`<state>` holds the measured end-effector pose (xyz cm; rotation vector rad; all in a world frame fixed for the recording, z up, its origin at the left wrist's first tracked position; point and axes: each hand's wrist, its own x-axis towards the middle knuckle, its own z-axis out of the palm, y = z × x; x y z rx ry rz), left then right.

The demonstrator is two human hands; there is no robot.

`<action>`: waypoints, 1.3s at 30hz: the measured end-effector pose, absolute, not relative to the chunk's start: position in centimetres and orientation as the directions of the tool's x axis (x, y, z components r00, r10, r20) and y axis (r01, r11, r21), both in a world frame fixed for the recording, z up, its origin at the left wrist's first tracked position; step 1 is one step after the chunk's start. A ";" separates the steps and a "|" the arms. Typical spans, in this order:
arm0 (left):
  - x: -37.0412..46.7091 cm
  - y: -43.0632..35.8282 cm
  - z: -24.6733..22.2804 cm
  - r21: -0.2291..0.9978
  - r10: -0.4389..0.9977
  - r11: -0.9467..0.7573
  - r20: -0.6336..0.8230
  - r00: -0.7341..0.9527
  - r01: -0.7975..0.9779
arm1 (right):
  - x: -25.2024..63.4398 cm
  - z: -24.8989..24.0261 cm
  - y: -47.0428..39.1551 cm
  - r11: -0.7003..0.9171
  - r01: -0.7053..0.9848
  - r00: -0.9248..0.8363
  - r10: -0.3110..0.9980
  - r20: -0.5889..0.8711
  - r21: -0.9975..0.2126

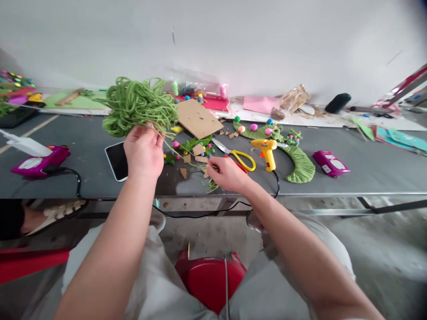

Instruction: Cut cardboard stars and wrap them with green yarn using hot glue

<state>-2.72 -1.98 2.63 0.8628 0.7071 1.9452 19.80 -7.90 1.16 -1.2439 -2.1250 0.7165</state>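
My left hand (145, 149) is closed on a loose bundle of green yarn (136, 106), lifted above the table. A single strand runs from the bundle down to my right hand (227, 173), whose fingers pinch it near the table's front edge. Below that hand hangs a small tangle of the same yarn. Just beyond it lie scissors (242, 160) with yellow handles and a yellow glue gun (267, 151). Further right curves a ring shape wrapped in green yarn (300, 166), with coloured pompoms on its upper part.
A phone (116, 162) lies left of centre, partly behind my left hand. Cardboard (198, 118) and small scraps sit mid-table. Purple boxes (330, 163) stand at right and at left, the left one with a plug and black cable. Coloured sheets (262, 103) line the wall.
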 end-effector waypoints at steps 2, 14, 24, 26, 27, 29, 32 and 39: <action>-3.1 -1.8 2.9 0.727 0.861 -0.475 0.270 -0.430 -0.495 | 20.3 1.1 -7.8 0.376 0.652 -0.350 0.920 0.179 -0.658; -7.8 -0.5 4.0 0.645 0.739 -0.605 0.238 -0.630 -0.467 | 23.7 1.0 -7.3 0.074 0.906 -0.067 0.997 0.031 -0.418; -2.7 -1.9 3.6 0.689 0.750 -0.621 0.383 -0.539 -0.375 | 21.9 1.8 -7.1 0.090 0.793 0.004 0.988 0.153 -0.603; -1.2 -2.4 3.6 0.720 0.785 -0.579 0.366 -0.500 -0.381 | 20.8 2.1 -7.0 0.178 0.705 -0.060 0.980 0.192 -0.686; -0.4 -2.6 3.5 0.721 0.790 -0.575 0.365 -0.492 -0.387 | 20.2 2.2 -6.9 0.225 0.643 -0.118 0.974 0.196 -0.732; 1.0 -3.1 3.4 0.721 0.809 -0.557 0.359 -0.465 -0.412 | 18.9 2.3 -6.7 0.285 0.494 -0.234 0.953 0.191 -0.821; 2.6 -3.7 3.1 0.754 0.845 -0.509 0.347 -0.406 -0.415 | 17.2 2.2 -6.1 0.282 0.293 -0.295 0.936 0.194 -0.914; 3.7 -4.2 2.7 0.789 0.889 -0.439 0.312 -0.335 -0.430 | 15.2 1.7 -5.3 0.102 -0.013 -0.341 0.935 0.100 -0.995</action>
